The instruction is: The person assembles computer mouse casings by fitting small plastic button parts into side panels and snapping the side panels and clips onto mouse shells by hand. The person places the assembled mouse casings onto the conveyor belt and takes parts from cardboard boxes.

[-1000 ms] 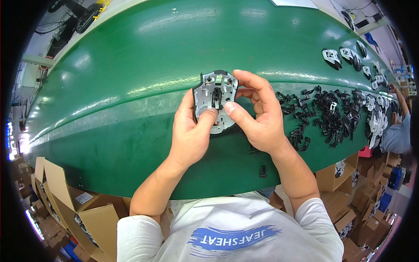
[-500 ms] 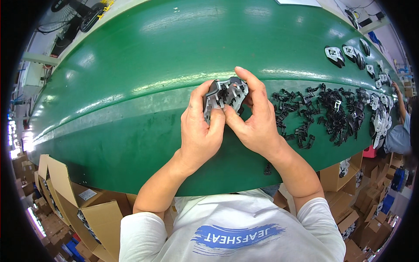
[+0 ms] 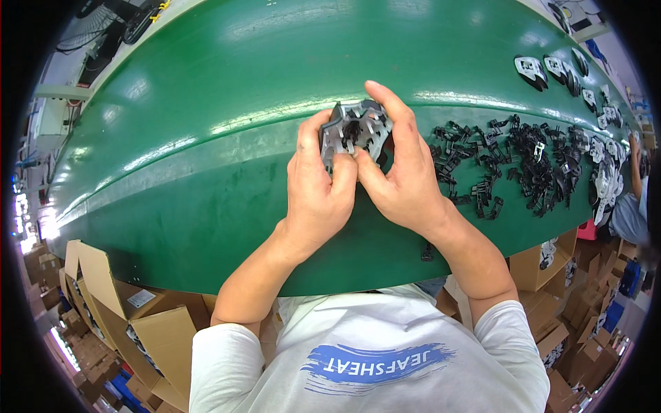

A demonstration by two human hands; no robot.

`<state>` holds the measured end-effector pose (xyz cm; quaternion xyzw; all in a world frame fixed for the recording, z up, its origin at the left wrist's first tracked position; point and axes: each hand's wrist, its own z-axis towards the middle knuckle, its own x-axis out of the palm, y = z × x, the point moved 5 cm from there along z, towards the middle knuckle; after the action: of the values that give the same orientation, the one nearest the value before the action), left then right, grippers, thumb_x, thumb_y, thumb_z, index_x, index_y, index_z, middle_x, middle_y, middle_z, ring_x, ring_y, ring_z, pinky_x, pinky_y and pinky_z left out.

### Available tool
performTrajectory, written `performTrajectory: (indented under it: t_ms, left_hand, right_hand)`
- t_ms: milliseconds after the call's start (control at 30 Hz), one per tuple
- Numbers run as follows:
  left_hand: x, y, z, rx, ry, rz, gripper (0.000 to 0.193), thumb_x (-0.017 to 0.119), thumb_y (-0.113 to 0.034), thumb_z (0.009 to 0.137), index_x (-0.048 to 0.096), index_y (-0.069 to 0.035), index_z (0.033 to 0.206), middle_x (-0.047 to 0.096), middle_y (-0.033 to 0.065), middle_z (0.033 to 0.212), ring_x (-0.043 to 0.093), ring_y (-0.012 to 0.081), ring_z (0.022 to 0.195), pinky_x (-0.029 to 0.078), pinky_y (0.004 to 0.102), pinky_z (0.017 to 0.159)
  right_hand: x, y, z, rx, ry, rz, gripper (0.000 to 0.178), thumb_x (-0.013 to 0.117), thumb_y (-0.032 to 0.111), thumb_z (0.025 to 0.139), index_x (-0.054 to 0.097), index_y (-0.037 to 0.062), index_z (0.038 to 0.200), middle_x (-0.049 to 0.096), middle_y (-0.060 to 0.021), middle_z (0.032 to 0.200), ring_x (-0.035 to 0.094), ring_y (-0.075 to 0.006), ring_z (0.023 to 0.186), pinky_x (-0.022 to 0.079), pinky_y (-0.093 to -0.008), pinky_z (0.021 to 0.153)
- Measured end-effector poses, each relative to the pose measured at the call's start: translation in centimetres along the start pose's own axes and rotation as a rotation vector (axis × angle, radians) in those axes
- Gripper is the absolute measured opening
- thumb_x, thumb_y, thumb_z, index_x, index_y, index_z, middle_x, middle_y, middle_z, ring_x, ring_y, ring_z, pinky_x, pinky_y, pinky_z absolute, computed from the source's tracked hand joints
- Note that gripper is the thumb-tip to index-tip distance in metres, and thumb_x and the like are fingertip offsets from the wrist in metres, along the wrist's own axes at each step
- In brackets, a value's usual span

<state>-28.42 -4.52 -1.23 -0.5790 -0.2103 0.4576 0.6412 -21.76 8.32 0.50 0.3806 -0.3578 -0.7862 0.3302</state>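
Note:
Between both hands, above the green table (image 3: 227,227), is a grey and black molded plastic shell (image 3: 338,135) with ribs and posts inside. Its hollow side faces up, and small black parts show within it. My left hand (image 3: 317,172) grips the left wall, thumb at the near edge. Around the right wall curls my right hand (image 3: 406,165); its thumb presses beside the left thumb, and its index finger rises past the far edge. What the fingertips beneath touch is hidden. To the right lies a loose pile of small black plastic clips (image 3: 540,162).
Grey-and-black shells (image 3: 530,71) stand at the far right, and pale shell pieces (image 3: 606,175) are heaped past the clips. A co-worker's arm (image 3: 635,162) reaches in there. Open cardboard boxes (image 3: 162,344) stand below the table's near edge. One black clip (image 3: 427,252) lies by my right forearm.
The shell and both hands sit slightly higher in the picture, and the shell is tilted a little differently. Both hands keep their grip. The surroundings have shifted slightly with the view.

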Motion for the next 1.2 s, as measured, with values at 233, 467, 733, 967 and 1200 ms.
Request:
performTrajectory:
  t_ms: [233,467,733,967,1200]
  left_hand:
    - [0.5,-0.1,-0.1,-0.033,0.009,-0.134,0.049,0.052,0.001,0.1,0.038,0.004,0.146,0.067,0.0196,0.12,0.067,0.0247,0.11,0.051,0.0364,0.099]
    - [-3.7,-4.7,-2.4,-0.408,0.128,-0.479,0.059,0.057,0.002,0.095,0.04,-0.001,0.151,0.06,0.0092,0.131,0.061,0.0172,0.114,0.053,0.0331,0.095]
    - [-36.3,-8.1,-14.1,-0.488,-0.557,-0.173,0.038,0.061,-0.013,0.102,0.058,-0.001,0.138,0.07,0.0105,0.126,0.069,0.0246,0.117,0.056,0.0312,0.087]
    - [-63.8,-4.0,-37.7,-0.531,-1.096,0.339,0.044,0.054,0.001,0.094,0.051,-0.004,0.138,0.067,0.0097,0.122,0.07,0.0242,0.105,0.062,0.0383,0.088]
    - [-61.1,-2.0,-46.5,-1.22,-1.276,0.405,0.053,0.058,-0.016,0.092,0.047,-0.011,0.144,0.057,0.0123,0.125,0.063,0.0275,0.095,0.058,0.0413,0.068]
  right_hand:
    - [-1.4,0.7,0.3,0.032,0.066,-0.07,0.072,0.065,-0.002,0.088,0.038,-0.004,0.155,0.046,-0.0236,0.158,0.052,-0.0395,0.14,0.044,-0.0422,0.114]
    - [-4.8,4.7,0.2,0.27,0.485,0.429,0.093,0.076,0.018,0.091,0.022,0.006,0.167,0.05,-0.0253,0.15,0.063,-0.0357,0.125,0.05,-0.0445,0.107]
    - [-16.1,3.9,-4.9,0.279,0.159,-0.104,0.062,0.076,0.009,0.088,0.058,0.0013,0.147,0.07,-0.014,0.124,0.067,-0.0171,0.097,0.055,-0.0349,0.091]
    - [-9.6,4.7,-12.4,0.31,0.687,-0.471,0.055,0.088,0.026,0.079,0.068,0.0074,0.127,0.063,-0.0061,0.076,0.061,-0.0223,0.068,0.048,-0.0375,0.066]
    - [-7.7,3.6,-11.5,0.161,0.588,-0.509,0.033,0.08,0.011,0.083,0.069,0.0044,0.114,0.061,-0.0087,0.078,0.061,-0.0289,0.073,0.048,-0.0418,0.07]
